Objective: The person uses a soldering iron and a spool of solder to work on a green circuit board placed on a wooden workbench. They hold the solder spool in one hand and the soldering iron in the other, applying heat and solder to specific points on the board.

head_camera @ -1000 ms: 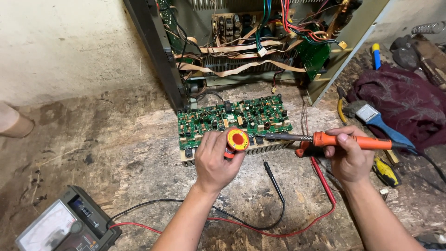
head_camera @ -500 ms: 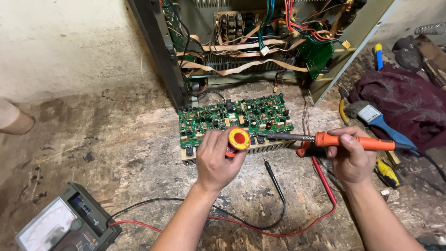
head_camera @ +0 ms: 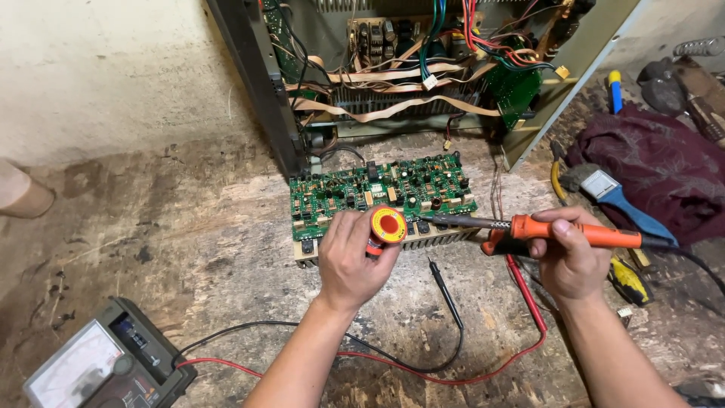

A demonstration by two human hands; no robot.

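Soldering iron (head_camera: 559,229) with its orange handle lies level in our right hand (head_camera: 570,257), fingers wrapped around the grip, its metal tip reaching left over the front edge of the green circuit board (head_camera: 381,193). Our left hand (head_camera: 349,261) comes up from below, fingers pinching a small reel (head_camera: 387,225) with a red and yellow face just in front of the board. We see open, rough floor (head_camera: 166,234) to the left, while the opened metal cabinet (head_camera: 393,68) with loose wires crowds the back. A grey meter (head_camera: 98,366) sits at the lower left, its black and red leads (head_camera: 423,363) trailing between our forearms. A blue-handled brush (head_camera: 623,200) lies beside a dark red cloth (head_camera: 664,174) on the right.
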